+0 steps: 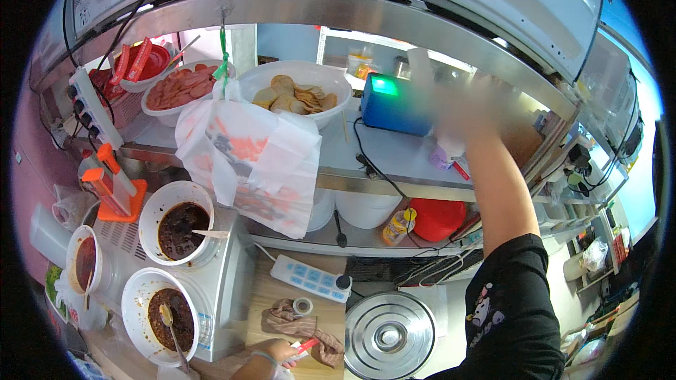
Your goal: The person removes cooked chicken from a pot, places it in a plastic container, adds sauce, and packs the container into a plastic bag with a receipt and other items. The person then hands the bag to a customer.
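Observation:
My left hand, at the bottom, wears a band at the wrist and holds a small red-and-white packet over the wooden surface, beside a striped brown cloth and a tape roll. My right arm reaches up to the steel shelf. There my right hand is blurred, just right of a blue box with a green light; its fingers and anything in them cannot be made out. A purple-and-white item lies on the shelf below it.
Bowls of sliced sausage and sliced potato stand on the shelf. White plastic bags hang before it. Tubs of dark sauce sit on a metal appliance at left. A power strip and round steel lid lie below; cables hang down.

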Demonstrator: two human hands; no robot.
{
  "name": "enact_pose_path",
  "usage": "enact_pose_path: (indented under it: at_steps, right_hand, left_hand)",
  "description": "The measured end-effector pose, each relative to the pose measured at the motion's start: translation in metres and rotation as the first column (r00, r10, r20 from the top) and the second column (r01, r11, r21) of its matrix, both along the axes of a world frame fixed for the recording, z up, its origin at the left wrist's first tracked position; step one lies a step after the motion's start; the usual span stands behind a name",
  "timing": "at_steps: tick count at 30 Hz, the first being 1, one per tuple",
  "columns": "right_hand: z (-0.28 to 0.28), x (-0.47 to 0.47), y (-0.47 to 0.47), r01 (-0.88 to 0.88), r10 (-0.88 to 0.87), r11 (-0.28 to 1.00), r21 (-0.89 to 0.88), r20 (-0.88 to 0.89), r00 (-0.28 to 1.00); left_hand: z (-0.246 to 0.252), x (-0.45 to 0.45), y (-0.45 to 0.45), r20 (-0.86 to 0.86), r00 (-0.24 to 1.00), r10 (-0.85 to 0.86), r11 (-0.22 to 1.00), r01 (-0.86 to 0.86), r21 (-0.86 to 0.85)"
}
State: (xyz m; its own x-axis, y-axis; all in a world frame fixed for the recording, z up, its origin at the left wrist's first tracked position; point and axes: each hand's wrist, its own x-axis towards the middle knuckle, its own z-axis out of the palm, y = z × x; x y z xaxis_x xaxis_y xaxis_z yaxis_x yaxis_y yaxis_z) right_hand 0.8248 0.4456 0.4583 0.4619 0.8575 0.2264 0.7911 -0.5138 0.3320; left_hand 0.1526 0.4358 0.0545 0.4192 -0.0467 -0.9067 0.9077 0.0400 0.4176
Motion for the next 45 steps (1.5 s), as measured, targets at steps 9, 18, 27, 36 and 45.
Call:
enact_pose_path:
  at_steps: [9, 18, 27, 36, 45]
  right_hand:
    - [0.035, -0.168, -0.052, 0.026, -0.089, 0.917, 0.398, 0.139, 0.986]
    - [-0.054, -0.443, -0.189, -0.550, 0.665, 0.692, 0.468, -0.709, 0.233]
    - [-0.188, -0.646, -0.237, -0.203, -0.038, 0.973, 0.111, -0.790, -0.612]
    - [-0.198, -0.738, -0.234, -0.294, 0.218, 0.887, 0.357, -0.883, -0.416]
    - [-0.213, -0.787, -0.268, 0.820, 0.735, 0.515, 0.249, -0.622, -0.272]
  left_hand:
    - [-0.037, -0.008, 0.004, 0.183, 0.981, 0.067, 0.974, -0.024, -0.226]
    - [0.206, 0.009, -0.081, 0.680, 0.449, -0.580, 0.678, -0.196, 0.708]
    - [0.230, -0.127, -0.163, 0.588, -0.308, 0.747, 0.174, -0.764, -0.621]
    - [0.204, -0.226, -0.145, 0.628, -0.229, 0.744, 0.233, -0.791, -0.565]
    - [0.168, -0.299, -0.128, 0.885, 0.463, 0.041, 0.704, -0.642, 0.303]
